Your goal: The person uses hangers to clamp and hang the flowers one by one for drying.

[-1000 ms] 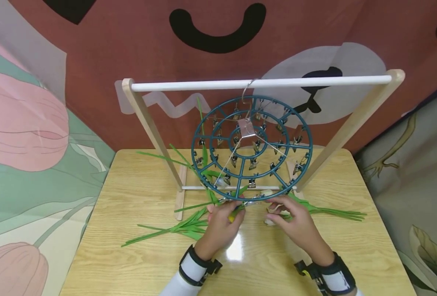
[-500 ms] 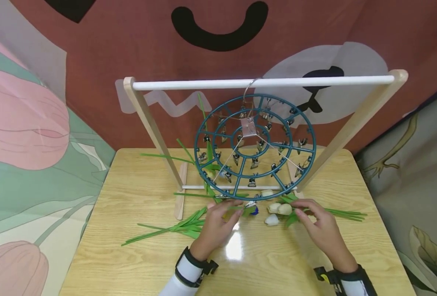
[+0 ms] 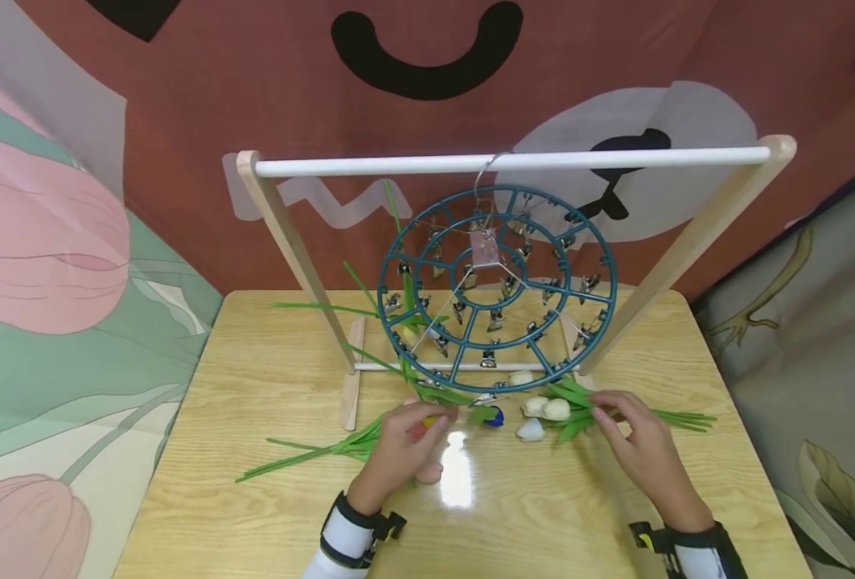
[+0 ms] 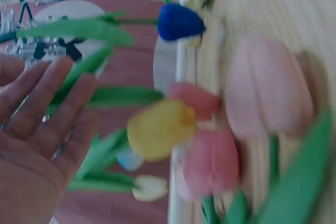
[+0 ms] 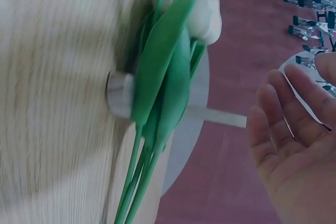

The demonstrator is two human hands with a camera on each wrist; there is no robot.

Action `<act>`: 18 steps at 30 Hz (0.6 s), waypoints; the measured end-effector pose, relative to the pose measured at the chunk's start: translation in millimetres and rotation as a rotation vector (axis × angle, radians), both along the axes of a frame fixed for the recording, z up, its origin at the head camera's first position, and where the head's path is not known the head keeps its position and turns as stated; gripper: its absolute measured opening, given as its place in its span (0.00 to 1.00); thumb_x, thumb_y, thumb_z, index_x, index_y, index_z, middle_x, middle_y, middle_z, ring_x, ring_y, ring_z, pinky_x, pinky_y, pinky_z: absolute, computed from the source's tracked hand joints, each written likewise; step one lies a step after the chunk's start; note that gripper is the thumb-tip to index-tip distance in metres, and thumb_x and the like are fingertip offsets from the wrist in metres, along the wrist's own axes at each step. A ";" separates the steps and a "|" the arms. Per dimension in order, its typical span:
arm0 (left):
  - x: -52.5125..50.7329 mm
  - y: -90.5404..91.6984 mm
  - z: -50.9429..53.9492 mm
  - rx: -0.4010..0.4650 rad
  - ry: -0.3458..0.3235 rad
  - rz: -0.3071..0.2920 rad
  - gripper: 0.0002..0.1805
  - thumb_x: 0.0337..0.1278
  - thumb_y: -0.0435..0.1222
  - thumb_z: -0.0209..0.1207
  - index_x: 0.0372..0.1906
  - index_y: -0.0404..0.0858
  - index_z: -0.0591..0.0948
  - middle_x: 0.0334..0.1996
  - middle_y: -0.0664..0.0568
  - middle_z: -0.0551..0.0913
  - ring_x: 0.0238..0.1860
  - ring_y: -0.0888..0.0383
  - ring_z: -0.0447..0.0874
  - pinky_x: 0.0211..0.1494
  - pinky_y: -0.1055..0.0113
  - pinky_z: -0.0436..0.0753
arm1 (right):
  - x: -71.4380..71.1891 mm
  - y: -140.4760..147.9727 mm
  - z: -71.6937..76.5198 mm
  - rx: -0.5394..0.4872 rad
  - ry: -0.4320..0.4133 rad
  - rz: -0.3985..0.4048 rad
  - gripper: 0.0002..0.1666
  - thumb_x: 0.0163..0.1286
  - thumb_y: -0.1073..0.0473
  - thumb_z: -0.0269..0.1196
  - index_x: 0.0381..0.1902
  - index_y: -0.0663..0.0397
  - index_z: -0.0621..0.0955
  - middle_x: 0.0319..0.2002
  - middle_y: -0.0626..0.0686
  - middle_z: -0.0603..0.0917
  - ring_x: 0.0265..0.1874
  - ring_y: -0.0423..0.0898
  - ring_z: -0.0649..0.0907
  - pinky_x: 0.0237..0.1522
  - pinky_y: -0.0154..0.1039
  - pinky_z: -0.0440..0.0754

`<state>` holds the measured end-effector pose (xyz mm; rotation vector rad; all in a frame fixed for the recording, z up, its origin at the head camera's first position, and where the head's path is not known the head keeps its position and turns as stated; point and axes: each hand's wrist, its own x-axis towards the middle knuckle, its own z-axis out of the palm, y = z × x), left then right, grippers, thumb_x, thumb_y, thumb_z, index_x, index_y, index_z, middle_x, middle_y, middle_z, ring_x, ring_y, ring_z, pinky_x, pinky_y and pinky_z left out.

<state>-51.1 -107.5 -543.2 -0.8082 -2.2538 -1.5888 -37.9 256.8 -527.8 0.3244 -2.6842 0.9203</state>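
In the head view, a round blue hanger (image 3: pixel 380 299) with many metal clips carries artificial tulips. A blue tulip (image 3: pixel 495 416) hangs head outward at its front edge. My left hand (image 3: pixel 398 454) is just left of this flower; the left wrist view shows its fingers loosely spread, holding nothing. A yellow tulip (image 4: pixel 160 129) hangs close by, with pink tulips (image 4: pixel 268 85) lying on the table below. My right hand (image 3: pixel 640 442) hovers by a bunch of white tulips (image 3: pixel 557 410). Its fingers are relaxed and apart from the green leaves (image 5: pixel 170 87) in the right wrist view.
The hanger hooks over a white bar (image 3: pixel 398 166) on a wooden stand (image 3: pixel 297 257). Green stems (image 3: pixel 289 460) lie at the left of the wooden table (image 3: pixel 239 386). A printed cloth (image 3: pixel 427 121) covers the wall behind.
My left hand has moved left and toward me, away from the hanger's front edge, exposing the blue tulip. My right hand has drawn to the right. The hanger has swung slightly.
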 end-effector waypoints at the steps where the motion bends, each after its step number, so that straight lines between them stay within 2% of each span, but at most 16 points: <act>1: 1.8 -5.2 -1.7 -0.002 -0.032 -0.001 0.08 0.65 0.27 0.64 0.46 0.35 0.88 0.43 0.47 0.92 0.41 0.56 0.90 0.44 0.70 0.88 | -0.4 1.8 -0.9 0.020 0.006 -0.002 0.13 0.72 0.66 0.66 0.53 0.56 0.84 0.51 0.53 0.86 0.45 0.35 0.81 0.38 0.22 0.79; 5: 10.2 -33.5 -10.7 -0.043 -0.140 0.054 0.07 0.66 0.28 0.64 0.46 0.35 0.88 0.42 0.48 0.91 0.40 0.58 0.89 0.44 0.68 0.88 | -1.2 6.6 -3.9 0.074 0.023 -0.013 0.14 0.71 0.67 0.67 0.54 0.58 0.84 0.53 0.55 0.86 0.53 0.52 0.82 0.50 0.32 0.79; 9: 18.1 -65.3 -17.9 -0.139 -0.246 0.166 0.10 0.63 0.26 0.65 0.47 0.38 0.88 0.44 0.48 0.91 0.46 0.56 0.90 0.50 0.60 0.89 | -1.8 10.1 -4.6 0.085 0.025 -0.020 0.15 0.71 0.67 0.67 0.54 0.59 0.83 0.54 0.57 0.85 0.56 0.57 0.81 0.55 0.41 0.77; 11: 20.6 -78.5 -19.7 -0.229 -0.298 0.222 0.12 0.61 0.26 0.67 0.49 0.39 0.88 0.47 0.49 0.90 0.50 0.54 0.89 0.53 0.54 0.89 | -2.1 11.9 -4.2 0.087 0.029 -0.020 0.15 0.71 0.67 0.67 0.54 0.60 0.83 0.54 0.57 0.85 0.56 0.58 0.80 0.55 0.42 0.76; 14: 22.3 -92.5 -22.4 -0.416 -0.363 0.284 0.18 0.57 0.27 0.69 0.54 0.37 0.85 0.51 0.49 0.87 0.55 0.49 0.85 0.58 0.49 0.86 | -2.8 14.1 -3.4 0.087 0.036 -0.018 0.15 0.70 0.67 0.67 0.54 0.61 0.83 0.54 0.58 0.85 0.56 0.58 0.80 0.56 0.42 0.75; 18: 21.5 -102.0 -27.5 -0.656 -0.366 0.324 0.26 0.51 0.26 0.71 0.58 0.34 0.83 0.53 0.45 0.84 0.56 0.44 0.81 0.59 0.45 0.83 | -4.7 15.4 -3.9 0.089 0.026 -0.014 0.14 0.72 0.66 0.66 0.54 0.61 0.83 0.55 0.58 0.85 0.57 0.59 0.80 0.56 0.48 0.76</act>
